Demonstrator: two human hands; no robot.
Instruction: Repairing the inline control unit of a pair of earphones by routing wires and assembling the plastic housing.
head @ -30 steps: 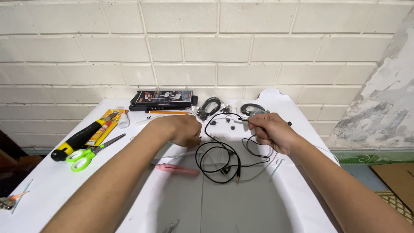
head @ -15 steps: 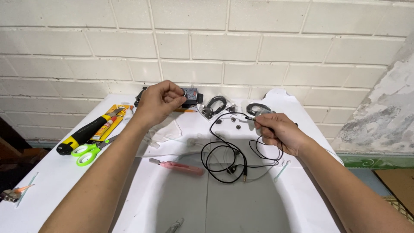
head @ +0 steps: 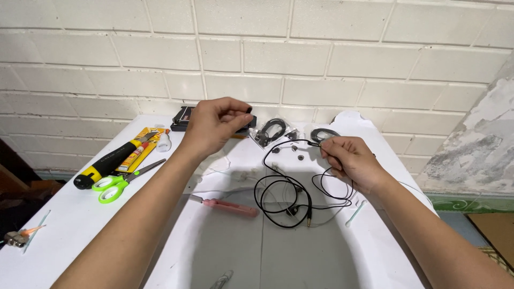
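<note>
Scissors: green-handled scissors (head: 119,183) lie left of the black earphone cable (head: 284,192) on the white tabletop (head: 69,225)
Left hand: left hand (head: 214,126) raised, fingertips pinching a small dark piece; up-left of the cable
Cable: coiled mid-tabletop
Right hand: right hand (head: 350,160) pinches the cable's upper end

Green-handled scissors (head: 119,183) lie on the white bench (head: 64,225), just below a black-and-yellow screwdriver (head: 105,164). Beside the screwdriver sit a yellow blister pack (head: 140,145) and a small glue bottle (head: 164,141). Right of the scissors rests a pink-handled tool (head: 227,206). Farther right lies a cotton swab (head: 355,212). A white brick wall (head: 300,59) rises behind.
</note>
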